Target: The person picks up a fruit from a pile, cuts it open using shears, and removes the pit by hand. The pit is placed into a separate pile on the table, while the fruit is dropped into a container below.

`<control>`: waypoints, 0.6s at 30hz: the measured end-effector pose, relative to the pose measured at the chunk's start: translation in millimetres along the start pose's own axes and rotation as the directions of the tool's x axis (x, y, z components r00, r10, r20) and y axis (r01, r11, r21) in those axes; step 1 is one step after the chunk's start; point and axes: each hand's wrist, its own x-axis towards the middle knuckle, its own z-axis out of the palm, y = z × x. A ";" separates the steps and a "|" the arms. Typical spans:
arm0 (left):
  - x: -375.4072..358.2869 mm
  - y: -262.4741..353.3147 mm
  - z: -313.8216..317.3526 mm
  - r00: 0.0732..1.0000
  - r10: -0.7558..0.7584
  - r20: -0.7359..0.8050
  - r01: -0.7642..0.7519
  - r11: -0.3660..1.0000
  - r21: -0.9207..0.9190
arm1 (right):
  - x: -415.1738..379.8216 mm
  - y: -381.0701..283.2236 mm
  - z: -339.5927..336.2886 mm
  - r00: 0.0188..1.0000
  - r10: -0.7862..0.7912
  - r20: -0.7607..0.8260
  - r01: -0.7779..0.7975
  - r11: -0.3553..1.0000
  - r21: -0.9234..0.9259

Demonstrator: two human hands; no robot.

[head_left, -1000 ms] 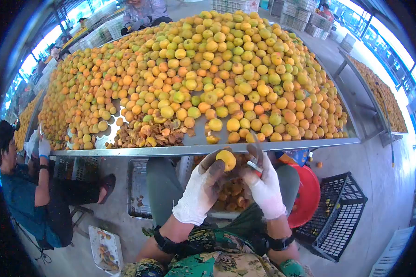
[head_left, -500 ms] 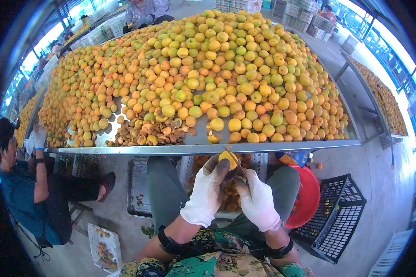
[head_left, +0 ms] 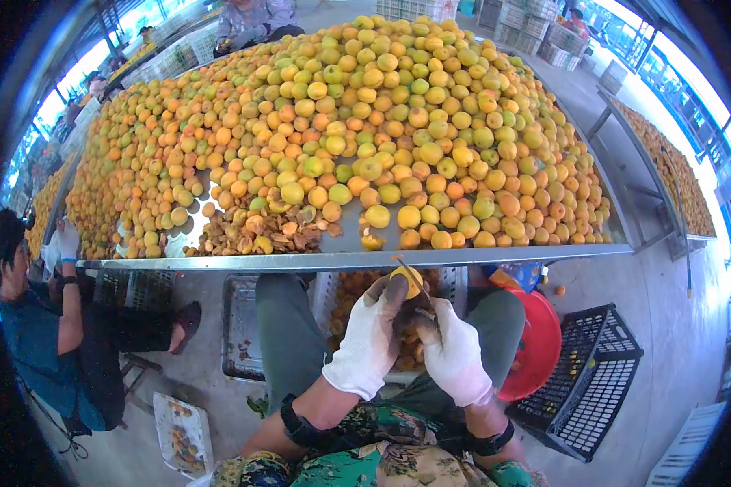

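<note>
Head cam looking down at my gloves, and honestly a lot is tucked away: my left hand [head_left: 371,337] is curled round a yellow apricot [head_left: 407,281], so only the top of the fruit pokes out above my fingertips [head_left: 392,290], and my right hand [head_left: 455,351] is wrapped tight on a small knife [head_left: 414,282] whose handle is buried in the glove, just a thin sliver of blade showing. Can't really tell how deep the blade sits in the fruit from here. The crate of cut fruit [head_left: 382,312] under my hands is mostly blocked by my wrists and my lap. Compared with half a second back not much changed, same grip both sides, hands maybe a touch lower and closer together; a second ago my right hand was off to the side with the fingers spread. The apricot sits pinched between my left thumb and fingers, right against my right knuckles, blade laid across its right side. Just above my fingertips runs the metal table edge [head_left: 341,260], with the heap of apricots [head_left: 365,122] piled beyond it and a patch of pits and scraps [head_left: 260,234] up and left of my left hand.
</note>
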 end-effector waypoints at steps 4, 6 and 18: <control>0.4 -2.5 2.0 0.999 -0.016 -0.031 0.016 1.000 0.000 | -1.1 3.0 0.3 0.997 0.067 0.049 -0.066 0.998 -0.019; -1.4 -2.5 4.2 0.999 0.024 -0.042 -0.022 0.999 0.044 | -0.9 3.6 0.8 0.998 0.060 0.036 -0.059 0.998 -0.016; 7.2 -4.4 6.3 0.994 0.102 -0.024 -0.097 0.980 0.174 | 5.9 26.8 14.8 0.997 0.068 0.038 -0.076 0.945 0.317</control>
